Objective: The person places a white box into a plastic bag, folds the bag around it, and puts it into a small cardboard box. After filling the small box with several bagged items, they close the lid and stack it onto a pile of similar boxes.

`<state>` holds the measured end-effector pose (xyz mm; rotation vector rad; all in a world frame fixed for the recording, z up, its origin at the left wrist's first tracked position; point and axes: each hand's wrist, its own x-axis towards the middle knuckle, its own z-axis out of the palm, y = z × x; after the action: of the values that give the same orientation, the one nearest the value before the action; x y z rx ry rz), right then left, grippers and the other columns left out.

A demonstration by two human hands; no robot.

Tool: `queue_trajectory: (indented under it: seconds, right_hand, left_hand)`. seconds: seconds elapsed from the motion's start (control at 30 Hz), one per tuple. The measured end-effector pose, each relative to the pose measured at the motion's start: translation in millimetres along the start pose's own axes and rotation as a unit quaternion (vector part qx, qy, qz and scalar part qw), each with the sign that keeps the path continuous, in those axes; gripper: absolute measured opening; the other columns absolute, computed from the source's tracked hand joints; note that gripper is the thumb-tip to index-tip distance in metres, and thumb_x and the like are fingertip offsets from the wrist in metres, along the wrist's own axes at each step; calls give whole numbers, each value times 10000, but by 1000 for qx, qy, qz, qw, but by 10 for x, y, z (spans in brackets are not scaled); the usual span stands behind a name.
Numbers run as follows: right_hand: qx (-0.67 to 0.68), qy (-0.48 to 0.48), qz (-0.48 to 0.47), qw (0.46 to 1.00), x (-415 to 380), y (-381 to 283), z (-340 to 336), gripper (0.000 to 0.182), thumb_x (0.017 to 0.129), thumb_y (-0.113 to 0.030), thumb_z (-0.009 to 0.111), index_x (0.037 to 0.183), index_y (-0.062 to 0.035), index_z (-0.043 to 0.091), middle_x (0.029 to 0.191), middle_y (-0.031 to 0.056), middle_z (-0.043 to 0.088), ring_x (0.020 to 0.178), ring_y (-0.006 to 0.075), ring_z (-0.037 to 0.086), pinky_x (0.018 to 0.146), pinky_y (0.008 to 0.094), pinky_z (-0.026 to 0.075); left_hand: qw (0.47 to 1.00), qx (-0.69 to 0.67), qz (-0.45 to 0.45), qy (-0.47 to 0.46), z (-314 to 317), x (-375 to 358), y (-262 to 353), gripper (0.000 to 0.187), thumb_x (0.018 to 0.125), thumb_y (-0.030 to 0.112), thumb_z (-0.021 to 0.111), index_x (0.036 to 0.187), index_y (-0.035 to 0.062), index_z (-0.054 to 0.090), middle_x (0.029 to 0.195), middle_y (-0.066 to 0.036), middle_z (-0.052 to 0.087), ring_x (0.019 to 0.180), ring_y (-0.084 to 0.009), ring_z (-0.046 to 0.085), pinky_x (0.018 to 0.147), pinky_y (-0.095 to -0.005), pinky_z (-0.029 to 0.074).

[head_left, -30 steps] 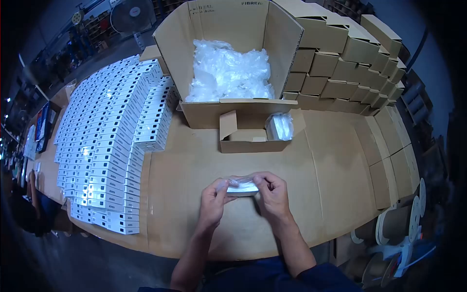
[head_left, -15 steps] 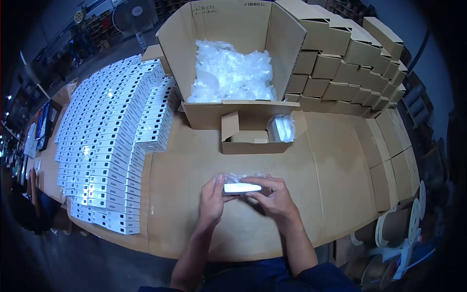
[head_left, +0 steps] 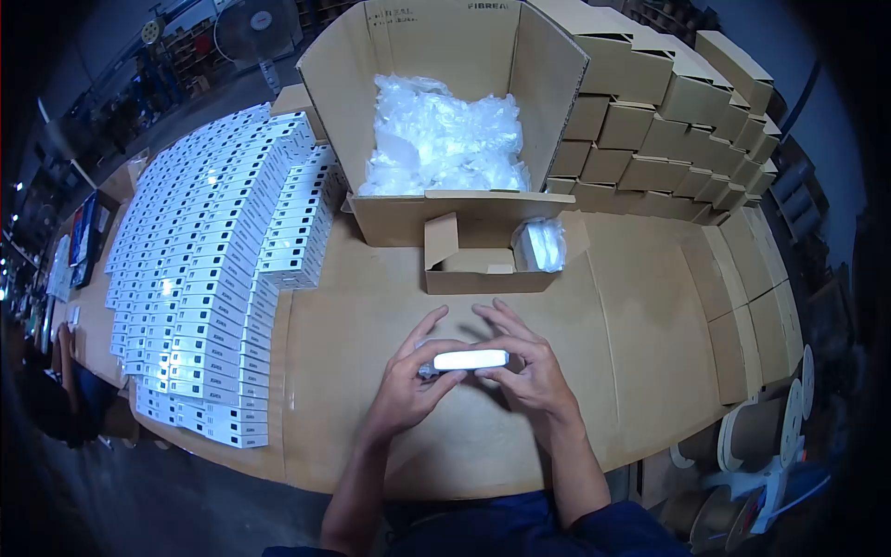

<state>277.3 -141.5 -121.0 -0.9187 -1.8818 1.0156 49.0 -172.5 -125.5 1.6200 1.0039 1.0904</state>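
Observation:
A small white box [head_left: 471,359] is held edge-on above the middle of the table, with bits of clear plastic bag around its ends. My left hand [head_left: 406,388] grips its left end between thumb and index finger. At the right end, my right hand [head_left: 536,379] pinches it the same way, the other fingers stretched forward. Just beyond my hands stands an open cardboard carton [head_left: 487,281] with its flaps up. Inside its right side sits a plastic-wrapped white item [head_left: 541,246].
A large open cardboard box [head_left: 436,223] full of clear plastic bags [head_left: 445,139] stands behind the carton. Stacked white labelled boxes [head_left: 200,278] cover the table's left. Brown cartons [head_left: 650,139] are piled at back right. Cable spools [head_left: 761,432] sit lower right. Another person's arm [head_left: 65,357] shows far left.
My fingers have spread forward, off the top of the white box, while thumbs and index fingers keep hold of it. Less of the clear plastic shows above the box.

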Motion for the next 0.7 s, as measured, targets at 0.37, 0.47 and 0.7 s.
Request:
queue_trajectory:
  seconds: [0.37,0.47,0.7]
  right_hand:
    - [-325,-25,-163,931,11,-294,-102,206,792,-99,774,975,-91,680,1146,42,666,1022,262,604,872,412,482]
    - [-346,-45,-176,920,14,-270,-164,180,782,-76,732,952,-87,674,1068,48,661,925,249,593,807,397,485]
    - [-375,72,-218,898,168,-244,-374,230,708,20,775,899,-57,673,957,91,673,786,275,597,688,376,504]
  left_hand:
    - [988,138,51,-33,-81,123,68,288,856,45,809,1129,20,723,1512,-233,489,1352,-330,568,1029,-444,510]
    - [985,161,57,-30,-43,163,48,433,854,106,821,1264,66,688,1521,-215,451,1340,-360,535,1050,-458,494]
    - [850,514,102,51,-67,331,91,799,868,272,785,1585,254,433,1662,-190,250,1536,-459,218,1216,-666,218]
